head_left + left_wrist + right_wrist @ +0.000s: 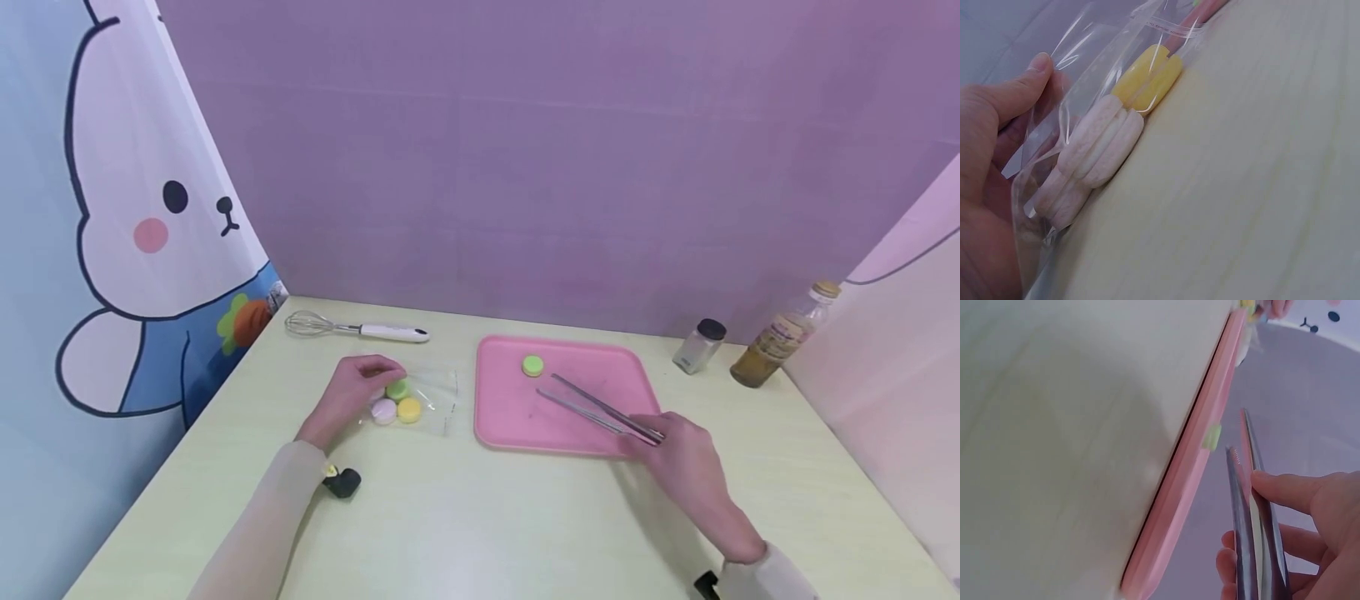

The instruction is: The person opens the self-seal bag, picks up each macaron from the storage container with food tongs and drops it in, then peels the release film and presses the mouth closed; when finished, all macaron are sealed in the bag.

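Note:
A clear plastic bag (439,403) lies on the table at the left, with a green macaron (397,390), a pale pink-purple macaron (383,411) and a yellow macaron (1149,78) inside. My left hand (352,396) pinches the bag's film between thumb and fingers along its far left side. Long metal tweezers (609,408) are gripped in my right hand (686,462), their two tips spread apart above the pink tray (506,429). One green macaron (532,365) sits on that tray, just beyond the tips; nothing is between them.
Behind the bag, a whisk (393,332) with a white handle lies near the table's back edge. A small black-capped jar (699,347) and a corked glass bottle (782,340) of brown contents stand at the back right. A purple cloth wall (480,167) rises behind the table.

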### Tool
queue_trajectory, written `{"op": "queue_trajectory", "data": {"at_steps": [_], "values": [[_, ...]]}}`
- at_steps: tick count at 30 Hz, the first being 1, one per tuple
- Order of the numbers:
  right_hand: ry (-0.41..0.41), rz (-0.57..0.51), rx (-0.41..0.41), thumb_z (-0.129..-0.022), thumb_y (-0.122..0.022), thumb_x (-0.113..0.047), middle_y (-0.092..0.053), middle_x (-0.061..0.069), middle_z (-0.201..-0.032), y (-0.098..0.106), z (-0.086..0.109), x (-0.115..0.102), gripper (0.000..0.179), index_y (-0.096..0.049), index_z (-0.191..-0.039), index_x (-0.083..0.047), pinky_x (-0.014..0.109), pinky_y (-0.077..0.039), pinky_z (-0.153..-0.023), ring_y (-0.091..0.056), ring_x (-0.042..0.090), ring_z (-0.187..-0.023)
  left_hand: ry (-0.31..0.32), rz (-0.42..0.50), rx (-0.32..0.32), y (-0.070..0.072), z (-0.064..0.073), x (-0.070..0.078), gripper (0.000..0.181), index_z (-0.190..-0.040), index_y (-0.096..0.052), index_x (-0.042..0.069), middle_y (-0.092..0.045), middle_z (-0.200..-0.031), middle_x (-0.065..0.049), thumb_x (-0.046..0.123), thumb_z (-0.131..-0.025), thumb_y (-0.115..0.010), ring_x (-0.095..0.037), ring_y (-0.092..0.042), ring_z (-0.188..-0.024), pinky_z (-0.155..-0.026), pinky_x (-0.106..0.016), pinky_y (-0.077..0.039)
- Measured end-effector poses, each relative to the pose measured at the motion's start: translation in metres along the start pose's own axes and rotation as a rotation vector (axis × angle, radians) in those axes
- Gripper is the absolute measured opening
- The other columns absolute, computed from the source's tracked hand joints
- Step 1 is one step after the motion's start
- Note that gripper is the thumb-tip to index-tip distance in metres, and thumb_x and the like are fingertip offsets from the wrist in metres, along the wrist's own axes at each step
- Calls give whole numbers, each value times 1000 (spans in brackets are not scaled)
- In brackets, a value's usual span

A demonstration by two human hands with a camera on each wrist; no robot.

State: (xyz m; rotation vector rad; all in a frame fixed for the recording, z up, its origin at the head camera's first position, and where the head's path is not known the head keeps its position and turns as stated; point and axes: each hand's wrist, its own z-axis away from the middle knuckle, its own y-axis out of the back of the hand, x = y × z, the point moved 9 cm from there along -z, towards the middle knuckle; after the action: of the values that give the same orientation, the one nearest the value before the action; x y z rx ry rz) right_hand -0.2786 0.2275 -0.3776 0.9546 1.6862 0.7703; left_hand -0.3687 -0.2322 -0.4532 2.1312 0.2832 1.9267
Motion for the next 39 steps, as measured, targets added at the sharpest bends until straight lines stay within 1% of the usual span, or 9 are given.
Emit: {"op": "queue_trajectory", "data": {"at_steps": [7, 13, 17, 21, 24, 28, 33, 39], "values": [[-64, 15, -37, -86, -81, -28, -70, 14, -98, -4, -7, 16, 38, -76, -117, -6, 34, -44, -55, -57, 22, -72, -6, -7, 7, 1, 2, 3, 19, -105, -76, 12, -74, -106, -2, 27, -93, -75, -22, -64, -102, -94, -39, -48], [-83, 28, -69, -86, -78, -29, -72, 16, -104, -12, -15, 20, 38, -76, -118, -7, 34, -45, -55, -59, 21, -75, -14, -3, 4, 0, 2, 4, 21, -106, -76, 12, -74, -106, -3, 28, -93, -76, -22, -65, -102, -91, -35, -50], [-66, 27, -83, -87, -77, -26, -74, 14, -105, -17, -23, 18, 36, -76, -117, -6, 33, -44, -54, -59, 21, -76, -13, 6, 4, -1, 1, 4, 20, -105, -76, 12, -74, -105, -2, 28, -93, -76, -22, -65, -102, -92, -37, -50], [-61, 11, -113, -88, -77, -25, -72, 8, -90, -22, -29, 15, 34, -76, -116, -6, 33, -42, -52, -55, 21, -70, -5, 11, -1, -1, 1, 3, 21, -105, -76, 11, -74, -105, -2, 28, -93, -76, -23, -65, -102, -92, -38, -50], [-48, 14, -120, -88, -78, -26, -71, 6, -86, -26, -35, 11, 34, -77, -116, -7, 33, -42, -53, -54, 20, -68, -4, 8, 1, 0, 1, 2, 22, -106, -76, 11, -74, -105, -3, 28, -93, -76, -23, -65, -102, -92, -37, -50], [-33, 25, -106, -88, -79, -27, -75, 9, -94, -28, -43, 7, 32, -78, -113, -7, 33, -41, -52, -54, 19, -66, -7, 14, -3, -1, 1, 1, 23, -106, -76, 11, -74, -106, -3, 29, -92, -76, -23, -65, -102, -92, -38, -50], [-44, 15, -119, -88, -78, -27, -75, 11, -95, -35, -51, 3, 31, -78, -111, -6, 33, -38, -49, -51, 17, -59, 7, 26, -11, -1, 0, -2, 25, -107, -76, 12, -73, -106, -3, 32, -91, -77, -24, -64, -102, -93, -41, -49], [-47, -3, -118, -89, -78, -27, -76, 12, -96, -42, -57, 1, 33, -77, -114, -6, 33, -44, -50, -56, 17, -62, 15, 28, -9, 0, 0, -1, 26, -106, -75, 13, -73, -106, -2, 33, -90, -78, -25, -63, -102, -93, -42, -49]]}}
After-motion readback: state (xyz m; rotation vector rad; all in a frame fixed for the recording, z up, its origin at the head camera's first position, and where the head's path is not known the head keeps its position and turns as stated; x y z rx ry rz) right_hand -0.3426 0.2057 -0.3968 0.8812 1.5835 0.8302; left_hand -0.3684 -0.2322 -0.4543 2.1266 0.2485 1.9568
